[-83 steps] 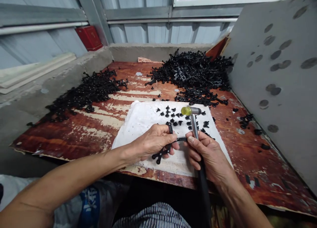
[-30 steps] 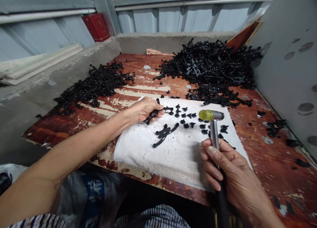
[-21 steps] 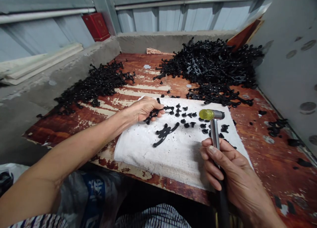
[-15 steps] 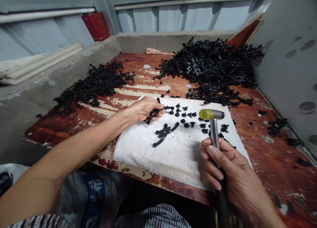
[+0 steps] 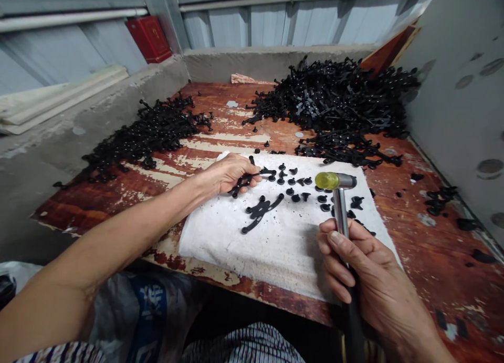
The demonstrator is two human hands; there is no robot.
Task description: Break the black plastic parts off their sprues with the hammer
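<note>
My left hand (image 5: 235, 175) is closed on a black X-shaped plastic bracket (image 5: 244, 181), held over the far left part of a white cloth (image 5: 220, 247). A second bracket of the same shape (image 5: 261, 211) lies flat on the cloth, just nearer to me. My right hand (image 5: 356, 252) grips a mallet (image 5: 342, 210) upright; its head has a yellow face pointing left and a dark one pointing right. Several small black plugs (image 5: 291, 181) are spread on the cloth between my hands, some hidden behind the mallet.
A large heap of black brackets (image 5: 331, 100) covers the back right of the worn red-brown table (image 5: 220, 111). Another pile (image 5: 145, 132) lies at the left. Loose black pieces (image 5: 439, 201) sit at the right. A low concrete ledge (image 5: 157, 87) and a grey panel (image 5: 460, 90) border the table.
The view has shifted very slightly. Both hands keep their hold and their places, and the pieces on the cloth lie as before.
</note>
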